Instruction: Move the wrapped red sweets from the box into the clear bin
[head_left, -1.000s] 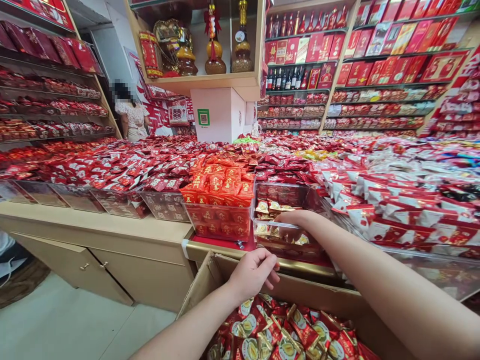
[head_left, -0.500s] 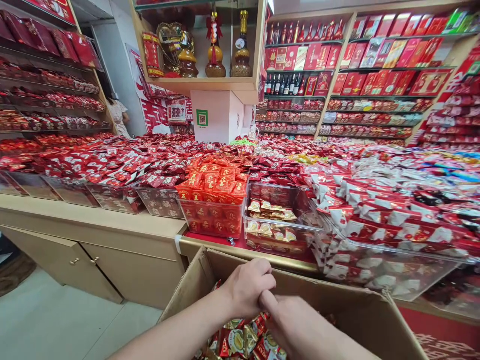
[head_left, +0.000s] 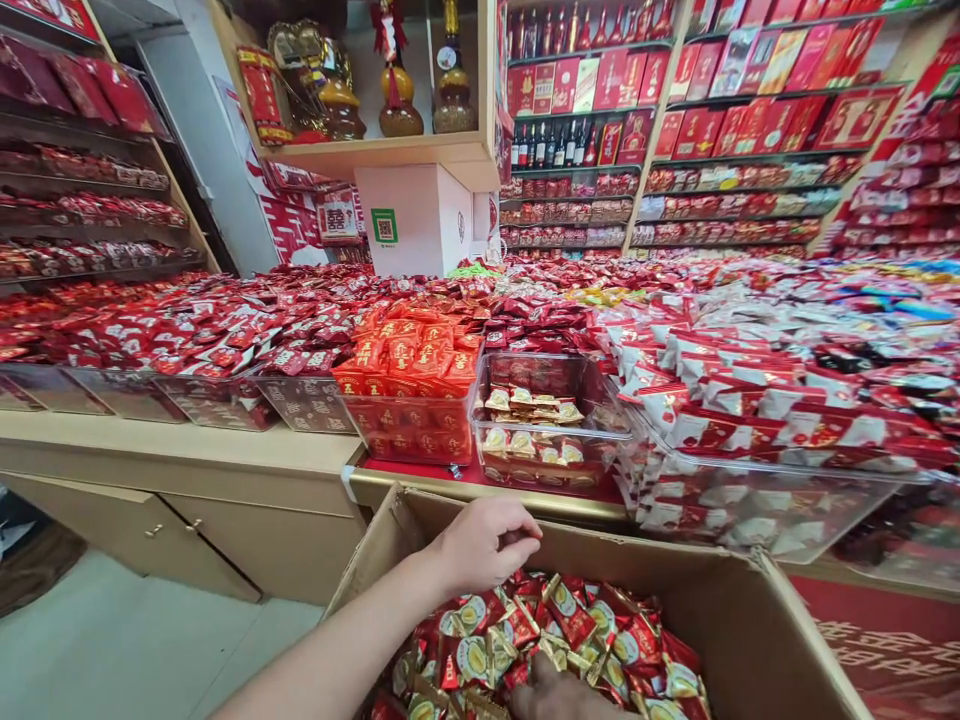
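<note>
Durian-print wrapped candies (head_left: 472, 660) lie heaped in the open cardboard box (head_left: 750, 640) at the near side of the scene. Over the heap's left far part hangs the left hand (head_left: 487, 540), loosely curled with its thumb near the forefinger; whether anything is in it I cannot tell. Farther right and nearer, the right hand (head_left: 559, 690) reaches down among the wrappers, dark and partly out of view, so its grip cannot be told either. Loose, slippery wrappers like these probably gather best with the fingers kept together and slid under several, then curled up gently, so the twisted ends don't catch.

On the left runs a pale counter (head_left: 180, 455) over 2 cabinet doors (head_left: 202, 550). Next come orange-red packets (head_left: 420, 350), piled above their tub. To their right, just beyond the box, a transparent bin (head_left: 551, 432) holds a low layer of gold-wrapped pieces (head_left: 529, 400). Rightmost, red-and-white packets (head_left: 735, 420) crowd that bin's side and look easy to knock loose. Between the heap and the bin stand 2 barriers: the box's far wall and the bin's front.
</note>
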